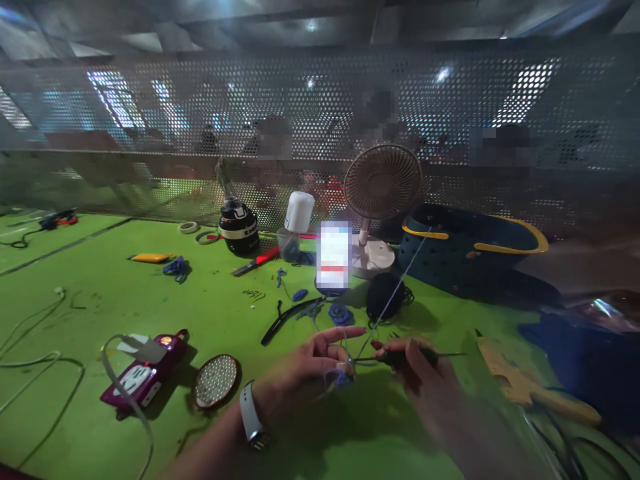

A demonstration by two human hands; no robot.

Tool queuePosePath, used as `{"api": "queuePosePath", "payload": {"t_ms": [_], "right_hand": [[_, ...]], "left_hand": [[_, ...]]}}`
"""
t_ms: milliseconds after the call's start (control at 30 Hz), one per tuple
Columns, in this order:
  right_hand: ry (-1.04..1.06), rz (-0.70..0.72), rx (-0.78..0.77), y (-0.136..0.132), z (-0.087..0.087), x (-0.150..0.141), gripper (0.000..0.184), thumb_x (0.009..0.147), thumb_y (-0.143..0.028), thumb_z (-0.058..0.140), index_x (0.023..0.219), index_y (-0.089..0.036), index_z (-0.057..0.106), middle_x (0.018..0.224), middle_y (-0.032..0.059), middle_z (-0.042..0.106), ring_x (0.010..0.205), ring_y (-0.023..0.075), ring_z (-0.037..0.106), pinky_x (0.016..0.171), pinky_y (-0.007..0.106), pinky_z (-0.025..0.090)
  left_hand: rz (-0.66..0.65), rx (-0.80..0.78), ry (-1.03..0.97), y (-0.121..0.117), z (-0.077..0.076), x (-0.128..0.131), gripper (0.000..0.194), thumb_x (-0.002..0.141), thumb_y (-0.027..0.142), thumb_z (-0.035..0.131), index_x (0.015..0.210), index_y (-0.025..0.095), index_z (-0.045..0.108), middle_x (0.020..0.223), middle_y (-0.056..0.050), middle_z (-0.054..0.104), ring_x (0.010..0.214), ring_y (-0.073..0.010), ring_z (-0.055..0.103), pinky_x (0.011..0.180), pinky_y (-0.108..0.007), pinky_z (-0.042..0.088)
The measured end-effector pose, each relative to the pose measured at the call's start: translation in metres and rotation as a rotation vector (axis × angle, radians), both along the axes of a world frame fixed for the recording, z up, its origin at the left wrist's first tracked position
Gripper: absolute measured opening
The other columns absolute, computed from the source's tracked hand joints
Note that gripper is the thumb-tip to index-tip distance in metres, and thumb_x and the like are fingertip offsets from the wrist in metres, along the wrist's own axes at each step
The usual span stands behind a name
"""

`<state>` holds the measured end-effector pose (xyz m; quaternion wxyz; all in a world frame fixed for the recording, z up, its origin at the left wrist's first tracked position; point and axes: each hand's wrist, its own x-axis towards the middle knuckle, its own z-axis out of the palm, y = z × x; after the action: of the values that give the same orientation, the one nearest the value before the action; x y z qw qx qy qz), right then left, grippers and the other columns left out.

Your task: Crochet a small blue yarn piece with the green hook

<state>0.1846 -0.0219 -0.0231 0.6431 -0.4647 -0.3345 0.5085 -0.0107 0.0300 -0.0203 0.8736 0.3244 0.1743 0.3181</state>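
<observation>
My left hand (310, 370) pinches a small blue crocheted piece (341, 379), its index finger stretched out with a strand of yarn (395, 290) over it. A white watch sits on that wrist. My right hand (415, 363) grips a thin crochet hook (440, 355) whose tip meets the blue piece. The strand runs up and right toward the dark blue basket (450, 260). A dark ball of yarn (383, 295) lies just behind my hands, with finished blue crocheted bits (340, 313) beside it.
On the green table stand a small fan (380, 190), a phone (333, 257), a white cylinder (299, 212), a black jar (239, 227), a magenta power strip (145, 370) with cables, a round mesh disc (215, 380) and a yellow wooden shape (520, 383). Perforated metal screen behind.
</observation>
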Motion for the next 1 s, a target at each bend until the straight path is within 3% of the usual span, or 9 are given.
{"api": "queuePosePath", "payload": {"t_ms": [133,233,400,500,633,767,867,1000], "right_hand": [[0.084,0.003,-0.13,0.0,0.013,-0.001,0.036,0.058,-0.055,0.086,0.062,-0.021,0.075,0.065,0.0027,0.076,0.065,0.0179,0.071,0.067,0.027,0.058],[0.175,0.036,-0.204,-0.001,0.012,-0.005,0.036,0.056,-0.053,0.088,0.062,-0.021,0.074,0.066,0.0009,0.075,0.067,0.0166,0.071,0.07,0.025,0.057],[0.047,0.061,-0.255,-0.006,-0.001,-0.011,0.038,0.069,-0.062,0.075,0.076,-0.025,0.075,0.071,0.0028,0.075,0.068,0.023,0.071,0.063,0.033,0.058],[-0.02,0.001,-0.215,-0.005,-0.004,-0.012,0.038,0.067,-0.06,0.078,0.076,-0.023,0.075,0.072,0.0036,0.075,0.069,0.0238,0.071,0.061,0.032,0.056],[-0.101,0.033,-0.148,-0.002,-0.004,-0.011,0.035,0.068,-0.054,0.081,0.074,-0.021,0.074,0.073,0.0039,0.075,0.073,0.0228,0.071,0.069,0.032,0.053],[-0.138,0.101,-0.129,0.0,-0.008,-0.009,0.035,0.072,-0.054,0.077,0.076,-0.02,0.073,0.07,0.0031,0.073,0.074,0.0218,0.068,0.064,0.03,0.049],[-0.171,0.153,-0.144,-0.001,-0.008,-0.008,0.036,0.075,-0.056,0.074,0.076,-0.02,0.072,0.065,0.0011,0.068,0.068,0.0197,0.063,0.06,0.029,0.046],[-0.276,0.213,-0.102,-0.001,0.002,-0.008,0.038,0.074,-0.057,0.075,0.069,-0.02,0.07,0.067,0.0002,0.066,0.071,0.019,0.062,0.067,0.03,0.045]], "left_hand": [[-0.032,0.029,-0.007,0.0,0.003,-0.001,0.067,0.061,0.017,0.088,0.123,0.01,0.065,0.068,0.0,0.068,0.056,-0.007,0.057,0.057,-0.019,0.043],[-0.013,0.098,0.078,-0.003,0.007,0.0,0.065,0.061,0.019,0.089,0.122,0.014,0.066,0.068,0.002,0.066,0.058,-0.007,0.058,0.061,-0.02,0.045],[0.237,0.503,0.444,-0.011,0.01,0.006,0.063,0.067,0.017,0.084,0.126,0.019,0.062,0.074,0.002,0.066,0.073,-0.0145,0.062,0.083,-0.034,0.047],[0.301,0.641,0.568,-0.014,0.01,0.009,0.066,0.071,0.021,0.08,0.133,0.018,0.056,0.075,0.0,0.067,0.075,-0.0175,0.061,0.085,-0.039,0.045],[0.267,0.642,0.553,-0.016,0.008,0.011,0.057,0.079,0.026,0.072,0.133,0.016,0.055,0.076,0.0,0.063,0.072,-0.0162,0.057,0.072,-0.034,0.045],[0.256,0.773,0.544,-0.018,0.01,0.011,0.041,0.088,0.026,0.06,0.128,0.015,0.059,0.072,0.001,0.056,0.065,-0.013,0.05,0.063,-0.028,0.04],[0.181,0.759,0.511,-0.02,0.013,0.009,0.045,0.089,0.024,0.059,0.133,0.016,0.055,0.071,0.002,0.052,0.064,-0.0121,0.048,0.061,-0.027,0.039],[0.067,0.722,0.432,-0.024,0.016,0.009,0.044,0.09,0.027,0.057,0.134,0.019,0.054,0.08,-0.003,0.058,0.068,-0.0137,0.051,0.064,-0.028,0.043]]}}
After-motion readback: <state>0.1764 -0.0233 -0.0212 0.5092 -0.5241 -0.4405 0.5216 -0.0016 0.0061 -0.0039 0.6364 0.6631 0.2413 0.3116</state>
